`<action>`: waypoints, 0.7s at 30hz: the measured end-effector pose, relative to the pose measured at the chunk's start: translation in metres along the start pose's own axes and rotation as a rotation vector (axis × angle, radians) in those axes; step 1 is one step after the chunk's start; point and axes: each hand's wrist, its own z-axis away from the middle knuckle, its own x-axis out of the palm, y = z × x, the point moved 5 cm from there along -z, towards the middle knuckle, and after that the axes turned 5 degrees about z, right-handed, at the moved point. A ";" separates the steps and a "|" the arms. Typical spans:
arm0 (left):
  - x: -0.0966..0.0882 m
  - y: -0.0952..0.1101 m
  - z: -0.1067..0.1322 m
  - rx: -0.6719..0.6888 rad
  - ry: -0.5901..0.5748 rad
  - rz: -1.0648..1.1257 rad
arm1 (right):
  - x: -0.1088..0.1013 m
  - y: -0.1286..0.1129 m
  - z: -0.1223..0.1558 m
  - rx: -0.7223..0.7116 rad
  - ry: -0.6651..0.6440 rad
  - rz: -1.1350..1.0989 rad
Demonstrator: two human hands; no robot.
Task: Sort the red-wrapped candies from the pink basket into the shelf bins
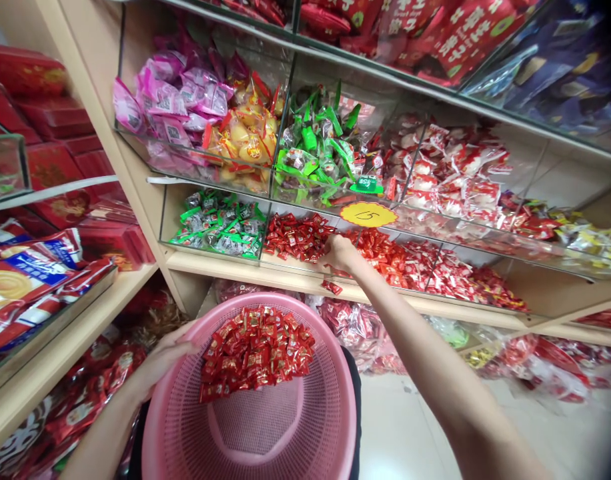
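A pink plastic basket [185, 427] with mesh walls is tilted toward the shelves, and red-wrapped candies [258, 347] lie heaped on its far side. My left hand [170, 353] grips the basket's left rim, thumb over the edge. Reaching to the bottom row of the shelf, my right hand [339, 253] is at the front of a clear compartment of small red-wrapped candies [298, 235]. Its fingers are curled downward, and what they hold, if anything, is hidden. One red-wrapped candy [331, 287] is on the wooden shelf edge just below that hand.
Green-wrapped candies [223, 223] fill the compartment to the left. A yellow price tag [369, 215] marked 15 is fixed above my right hand. Glass-fronted bins [330, 143] of candies form the row above. Packaged biscuits [33, 280] lie on the left shelf. Bagged goods [355, 327] lie underneath.
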 end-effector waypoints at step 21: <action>0.006 0.006 0.005 0.020 -0.017 -0.008 | 0.139 -0.064 0.114 -0.890 -0.252 0.264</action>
